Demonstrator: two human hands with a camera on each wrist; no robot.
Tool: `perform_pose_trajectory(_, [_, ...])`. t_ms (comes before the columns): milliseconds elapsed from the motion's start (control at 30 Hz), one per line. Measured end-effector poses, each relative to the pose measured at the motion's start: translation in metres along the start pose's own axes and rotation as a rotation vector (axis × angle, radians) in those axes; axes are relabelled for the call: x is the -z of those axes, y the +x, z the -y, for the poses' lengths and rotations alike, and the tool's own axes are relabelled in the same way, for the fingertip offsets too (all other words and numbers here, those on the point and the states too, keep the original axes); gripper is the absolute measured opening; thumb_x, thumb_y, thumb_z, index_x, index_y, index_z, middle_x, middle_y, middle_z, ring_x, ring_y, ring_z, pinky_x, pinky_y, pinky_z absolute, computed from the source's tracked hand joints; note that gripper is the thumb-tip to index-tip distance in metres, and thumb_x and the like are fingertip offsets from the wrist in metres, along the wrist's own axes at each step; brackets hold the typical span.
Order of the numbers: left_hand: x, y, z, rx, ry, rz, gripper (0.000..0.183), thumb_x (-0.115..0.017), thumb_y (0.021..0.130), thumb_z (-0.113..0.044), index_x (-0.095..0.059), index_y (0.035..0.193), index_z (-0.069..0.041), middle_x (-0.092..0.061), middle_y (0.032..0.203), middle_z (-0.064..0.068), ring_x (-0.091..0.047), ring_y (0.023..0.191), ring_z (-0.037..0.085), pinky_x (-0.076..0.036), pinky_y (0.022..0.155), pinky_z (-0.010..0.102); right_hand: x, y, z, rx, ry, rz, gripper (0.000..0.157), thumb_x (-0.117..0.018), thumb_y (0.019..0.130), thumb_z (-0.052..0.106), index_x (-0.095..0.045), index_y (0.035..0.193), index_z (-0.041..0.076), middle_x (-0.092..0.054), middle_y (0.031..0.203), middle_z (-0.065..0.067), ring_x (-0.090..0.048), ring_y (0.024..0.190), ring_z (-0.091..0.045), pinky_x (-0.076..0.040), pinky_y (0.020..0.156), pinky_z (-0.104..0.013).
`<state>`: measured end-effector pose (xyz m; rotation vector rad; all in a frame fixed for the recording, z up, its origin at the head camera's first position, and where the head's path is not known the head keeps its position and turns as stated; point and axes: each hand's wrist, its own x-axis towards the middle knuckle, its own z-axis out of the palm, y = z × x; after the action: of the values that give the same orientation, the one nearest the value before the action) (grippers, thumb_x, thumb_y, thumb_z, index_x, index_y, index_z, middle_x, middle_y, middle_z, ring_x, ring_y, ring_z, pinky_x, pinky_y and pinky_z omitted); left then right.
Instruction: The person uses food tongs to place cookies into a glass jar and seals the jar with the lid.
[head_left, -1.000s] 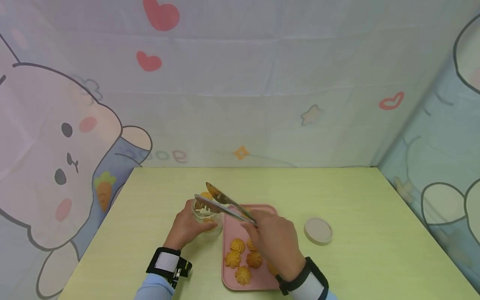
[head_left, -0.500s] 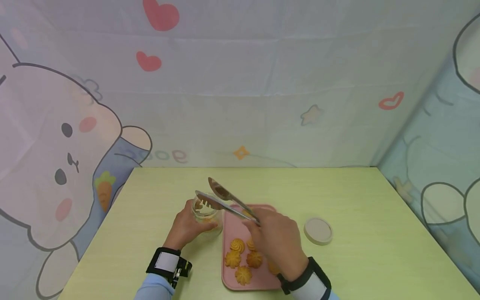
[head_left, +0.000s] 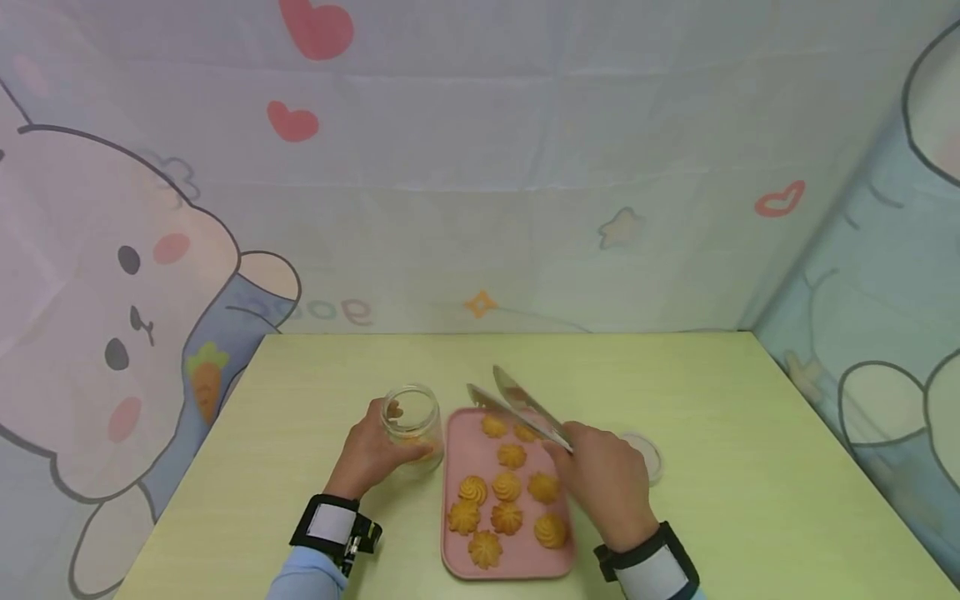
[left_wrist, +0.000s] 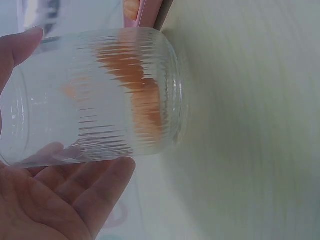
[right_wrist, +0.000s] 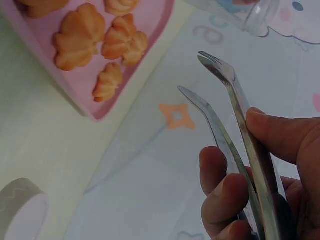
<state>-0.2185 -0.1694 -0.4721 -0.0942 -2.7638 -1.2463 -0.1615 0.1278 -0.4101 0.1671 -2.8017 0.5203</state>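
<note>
My left hand (head_left: pixel 375 450) grips a clear ribbed glass jar (left_wrist: pixel 90 100) that stands on the table left of the tray, its mouth uncovered. Orange-brown cookies (left_wrist: pixel 145 100) show through the glass near the jar's bottom. In my right hand (head_left: pixel 603 479) is a pair of metal tongs (right_wrist: pixel 245 130), held between thumb and fingers. Their tips are spread apart with nothing between them, above the far end of the pink tray (head_left: pixel 453 554). Several golden swirl cookies (head_left: pixel 507 518) lie on that tray.
A round pale lid (head_left: pixel 647 454) lies on the table right of the tray, partly behind my right hand in the head view. The pale yellow table (head_left: pixel 765 500) ends at a printed cloth backdrop (head_left: pixel 480 208).
A cookie held in the tongs over the jar mouth is gone from them. The right hand and tongs have moved right, from the jar to over the tray. The left hand keeps its grip.
</note>
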Motion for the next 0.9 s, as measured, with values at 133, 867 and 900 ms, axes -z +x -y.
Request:
perform_pose_trajectory(133, [0.0,0.0,0.0,-0.004,0.004,-0.002,0.089,-0.084,0.064,-0.044,-0.041,0.13,-0.002,-0.057,0.122,0.015,-0.055,0.103,0.03,-0.046,0.08,0.043,-0.01,-0.003,-0.005,-0.023,-0.034,0.076,0.023,-0.07,0.084,0.035,-0.068,0.085,0.012,-0.059,0.062,-0.001,-0.048,0.048,-0.015,-0.032,0.039,-0.028])
perform_pose_trajectory(867, [-0.001,0.0,0.002,0.003,-0.006,0.014,0.089,-0.083,0.064,-0.045,-0.04,0.131,-0.004,-0.057,0.124,0.015,-0.054,0.104,0.029,-0.046,0.079,0.042,-0.036,-0.006,-0.01,-0.103,-0.064,0.202,0.025,-0.067,0.086,0.037,-0.065,0.087,0.012,-0.056,0.064,-0.002,-0.048,0.053,-0.017,-0.032,0.042,-0.03])
perform_pose_trajectory(900, [-0.002,0.001,0.002,0.004,-0.008,0.015,0.09,-0.083,0.064,-0.045,-0.04,0.131,-0.004,-0.057,0.124,0.015,-0.054,0.104,0.029,-0.046,0.08,0.042,-0.036,-0.007,-0.01,-0.098,-0.066,0.195,0.025,-0.068,0.085,0.037,-0.065,0.088,0.012,-0.056,0.064,-0.002,-0.048,0.053,-0.017,-0.033,0.041,-0.03])
